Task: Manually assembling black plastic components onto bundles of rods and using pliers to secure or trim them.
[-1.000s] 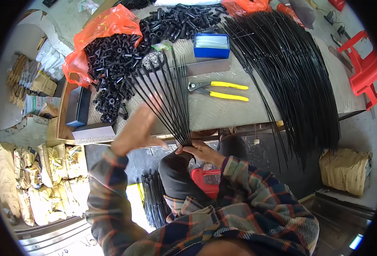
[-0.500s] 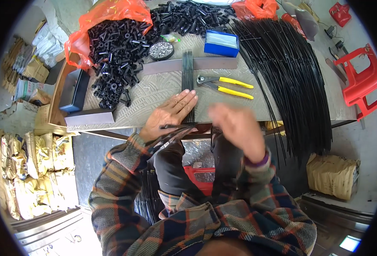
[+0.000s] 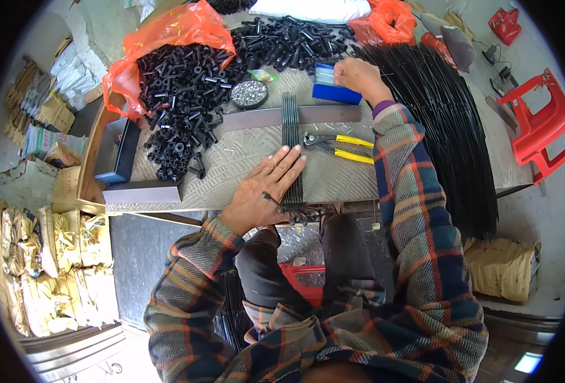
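Note:
My left hand (image 3: pixel 266 185) lies flat with fingers stretched over a narrow row of thin black rods (image 3: pixel 290 121). The rods cross a long grey metal bar (image 3: pixel 250 120), and their near ends stick out past the table edge. At the far side, my right hand (image 3: pixel 362 78) reaches into a blue box (image 3: pixel 335 94) of thin pale sticks (image 3: pixel 325 75). Its fingers are curled together at the sticks; whatever is between them is hidden. Cutting pliers (image 3: pixel 352 140) with yellow handles lie right of the row, partly behind my right sleeve.
Black flanged plastic tubes (image 3: pixel 174 127) are heaped at the left, by an orange bag (image 3: pixel 174 32). A round dish (image 3: pixel 249 94) holds small silvery bits. Long black rods (image 3: pixel 451 127) hang off the table's right side. A red stool (image 3: pixel 538 121) stands beyond, an open box (image 3: pixel 117 150) far left.
My right hand has moved from the table's near edge up and away to the blue box. My left hand stays on the row of rods. The view has shifted slightly.

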Motion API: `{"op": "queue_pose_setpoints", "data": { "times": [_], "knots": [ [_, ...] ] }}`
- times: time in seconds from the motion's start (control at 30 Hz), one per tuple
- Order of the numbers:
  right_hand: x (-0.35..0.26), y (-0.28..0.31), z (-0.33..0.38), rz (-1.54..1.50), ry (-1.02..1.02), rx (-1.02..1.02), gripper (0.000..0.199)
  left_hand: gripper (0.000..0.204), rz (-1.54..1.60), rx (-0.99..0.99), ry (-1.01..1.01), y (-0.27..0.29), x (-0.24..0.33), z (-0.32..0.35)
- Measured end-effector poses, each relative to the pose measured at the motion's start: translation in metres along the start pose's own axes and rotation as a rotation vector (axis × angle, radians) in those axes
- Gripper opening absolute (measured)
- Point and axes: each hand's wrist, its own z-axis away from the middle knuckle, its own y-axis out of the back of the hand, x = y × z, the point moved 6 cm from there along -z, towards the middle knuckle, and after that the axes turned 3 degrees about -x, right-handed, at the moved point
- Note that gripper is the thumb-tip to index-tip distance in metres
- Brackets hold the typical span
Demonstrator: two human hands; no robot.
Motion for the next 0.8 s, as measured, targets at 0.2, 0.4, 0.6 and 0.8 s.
{"op": "queue_pose_setpoints", "data": {
  "times": [0.2, 0.4, 0.6, 0.8],
  "knots": [
    [-0.014, 0.013, 0.009, 0.020, 0.087, 0.398, 0.014, 0.075, -0.044, 0.010, -0.006, -0.004, 0.003, -0.004],
    [-0.058, -0.021, 0.026, -0.504, 0.386, 0.188, 0.008, 0.057, -0.187, -0.048, 0.058, -0.008, 0.003, -0.009],
    [-0.047, -0.026, 0.031, -0.352, 0.246, 0.078, 0.009, 0.056, -0.152, -0.072, 0.116, -0.007, 0.003, -0.014],
    [-0.048, -0.028, 0.031, -0.381, 0.274, 0.127, 0.011, 0.061, -0.115, -0.080, 0.116, -0.007, 0.002, -0.013]
  ]
}}
